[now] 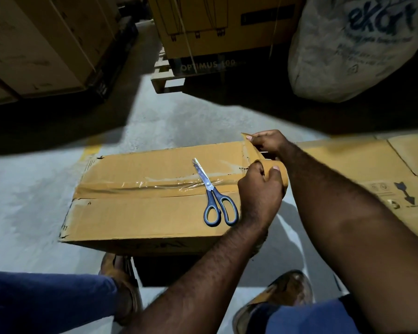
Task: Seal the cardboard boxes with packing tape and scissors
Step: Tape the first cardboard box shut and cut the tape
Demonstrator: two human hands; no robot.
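A cardboard box [143,213] sits on the floor [29,189] with a taped seam along its top, and blue-handled scissors [215,196] lie closed on it towards the right end. At that right end the left hand [258,189] grips a roll of brown packing tape [282,175]. Just beyond it, the right hand [266,142] pinches the tape's loose end [246,138].

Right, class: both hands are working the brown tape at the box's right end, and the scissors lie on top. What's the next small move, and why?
Probably draw the tape end out further and press it onto the cardboard box. The right hand pinches the lifted end, the left hand grips the tape roll, and the scissors lie untouched, so cutting likely comes later.
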